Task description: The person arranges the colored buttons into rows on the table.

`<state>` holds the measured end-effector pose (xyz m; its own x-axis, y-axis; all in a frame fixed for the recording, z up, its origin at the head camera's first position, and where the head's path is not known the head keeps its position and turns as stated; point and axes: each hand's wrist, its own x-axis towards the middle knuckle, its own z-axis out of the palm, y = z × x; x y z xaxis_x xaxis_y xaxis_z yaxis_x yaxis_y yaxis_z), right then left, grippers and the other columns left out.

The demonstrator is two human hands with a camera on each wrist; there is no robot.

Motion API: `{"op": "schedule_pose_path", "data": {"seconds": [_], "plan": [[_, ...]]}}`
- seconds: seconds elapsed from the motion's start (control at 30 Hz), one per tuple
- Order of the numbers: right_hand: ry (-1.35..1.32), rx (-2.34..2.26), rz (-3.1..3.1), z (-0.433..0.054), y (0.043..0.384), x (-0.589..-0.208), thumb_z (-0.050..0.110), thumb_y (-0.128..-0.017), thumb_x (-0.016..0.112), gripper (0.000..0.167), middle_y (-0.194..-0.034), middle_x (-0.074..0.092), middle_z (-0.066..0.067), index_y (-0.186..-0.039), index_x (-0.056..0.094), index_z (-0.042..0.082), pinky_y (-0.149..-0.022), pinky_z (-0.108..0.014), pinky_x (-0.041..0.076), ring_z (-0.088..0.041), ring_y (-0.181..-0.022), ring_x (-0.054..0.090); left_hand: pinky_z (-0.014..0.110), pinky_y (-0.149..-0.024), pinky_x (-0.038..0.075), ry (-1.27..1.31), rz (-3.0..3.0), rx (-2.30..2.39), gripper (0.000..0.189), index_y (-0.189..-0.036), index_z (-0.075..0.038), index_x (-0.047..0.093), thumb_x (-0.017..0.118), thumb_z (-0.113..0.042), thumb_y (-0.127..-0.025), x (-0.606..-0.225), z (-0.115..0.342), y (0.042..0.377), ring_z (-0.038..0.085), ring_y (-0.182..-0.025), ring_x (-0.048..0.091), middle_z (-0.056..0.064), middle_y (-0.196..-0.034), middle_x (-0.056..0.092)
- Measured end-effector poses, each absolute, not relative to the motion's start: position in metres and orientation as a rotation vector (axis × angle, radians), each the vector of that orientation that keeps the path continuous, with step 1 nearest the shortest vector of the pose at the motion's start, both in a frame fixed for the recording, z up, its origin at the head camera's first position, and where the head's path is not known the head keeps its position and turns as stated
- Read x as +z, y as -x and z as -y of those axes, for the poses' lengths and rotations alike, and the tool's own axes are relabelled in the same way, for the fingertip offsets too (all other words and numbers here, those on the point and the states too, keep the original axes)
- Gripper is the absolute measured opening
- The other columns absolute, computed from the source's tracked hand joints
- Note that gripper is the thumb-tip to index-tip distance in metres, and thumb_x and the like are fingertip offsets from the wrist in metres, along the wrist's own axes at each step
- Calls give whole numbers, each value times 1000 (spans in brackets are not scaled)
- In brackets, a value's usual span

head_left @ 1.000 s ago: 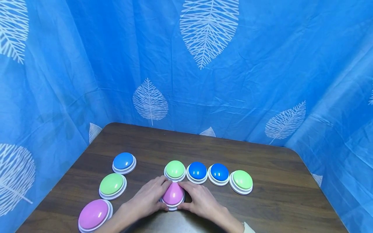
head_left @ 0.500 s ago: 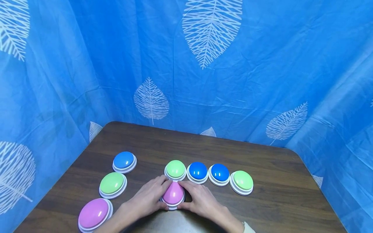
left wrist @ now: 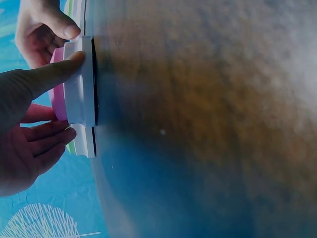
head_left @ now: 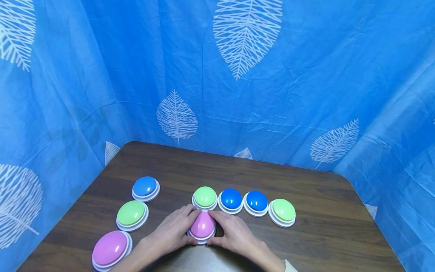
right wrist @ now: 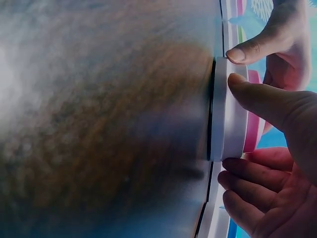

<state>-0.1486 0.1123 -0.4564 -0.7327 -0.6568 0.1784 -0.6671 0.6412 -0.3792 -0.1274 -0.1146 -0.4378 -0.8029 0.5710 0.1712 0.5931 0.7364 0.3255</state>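
A pink push button (head_left: 202,227) on a round white base lies on the wooden table, between both hands. My left hand (head_left: 173,228) holds its left side, thumb at the near edge and fingers toward the far side. From the right, my right hand (head_left: 234,231) grips the same base in a mirrored way. The left wrist view shows the left thumb pressed against the white base (left wrist: 79,89). In the right wrist view the right thumb lies on the base (right wrist: 235,119), close to the other thumb. Just beyond the pink button sits a green button (head_left: 205,197).
Right of that green button, a blue button (head_left: 231,199), another blue button (head_left: 256,200) and a green button (head_left: 283,210) continue the row. At left stand a blue button (head_left: 144,186), a green one (head_left: 130,213) and a pink one (head_left: 109,248) beside the left forearm. Blue curtains (head_left: 217,94) surround the table.
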Motion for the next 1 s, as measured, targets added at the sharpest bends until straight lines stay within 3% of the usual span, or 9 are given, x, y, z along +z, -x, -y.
{"op": "schedule_pose_path", "data": {"seconds": [0.3,0.57,0.77,1.0], "plan": [[-1160,656,2796,-109,148,-449,45,-76,85,79,-132,62,-6,-138,55,7,-96,-37,50,-18,-118,60,45,-96,49,952,2857,-595,80,-136,0,54,87,-39,-74,-439,121,123,25,-114,56,10,-127,56],[-1207,693,2702,-82,145,-440,44,-75,86,80,-134,61,-7,-138,55,6,-96,-34,50,-18,-121,59,45,-91,51,811,2781,-517,80,-133,0,57,86,-44,-72,-426,140,107,26,-112,59,10,-124,58],[-1331,587,2576,-46,136,-437,51,-76,83,82,-135,60,-7,-138,55,4,-96,-30,50,-16,-124,56,47,-90,51,616,2813,-507,83,-130,5,57,89,-42,-69,-417,173,83,28,-110,60,13,-122,59],[-1507,449,2496,3,122,-432,57,-80,77,83,-138,58,-3,-141,52,6,-101,-22,43,-11,-129,50,51,-82,53,335,2981,-414,95,-127,8,57,85,-58,-64,-422,227,55,34,-104,61,17,-118,59]]}}
